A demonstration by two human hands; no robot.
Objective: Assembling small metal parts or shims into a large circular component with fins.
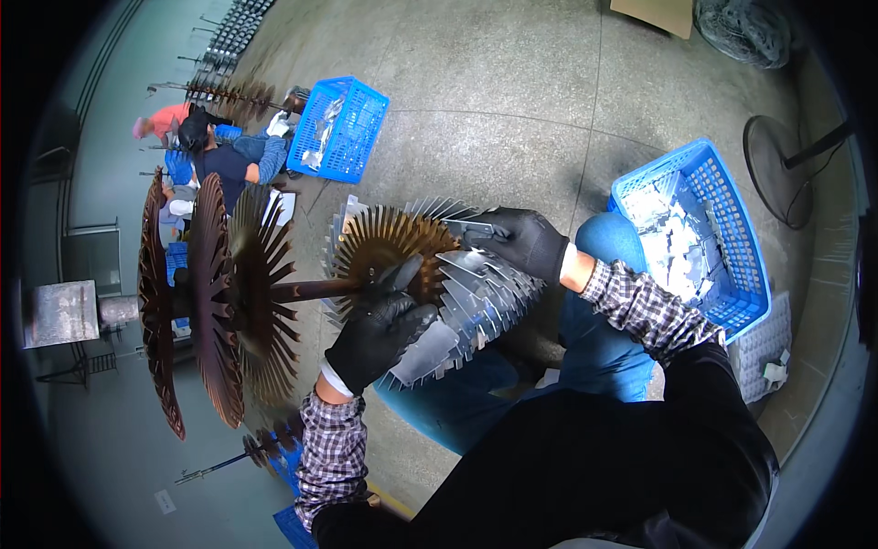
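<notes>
A brown slotted disc (389,245) sits on a horizontal shaft (315,290) in front of me, with many thin grey metal plates (489,297) fanned round its edge. My left hand (380,334), in a black glove, grips this disc near the shaft, its fingers bent over the face and its lower side by the plates. Between the gloved fingers of my right hand (526,242) is a thin metal plate (468,226), held at the disc's far right edge. Its inner end is hard to make out among the slots.
More brown slotted discs (212,297) stand along the shaft at left. A blue basket (759,311) of metal plates is at my right; another blue basket (366,137) stands ahead beside a seated co-worker (219,156). A round stand base (777,174) is far right.
</notes>
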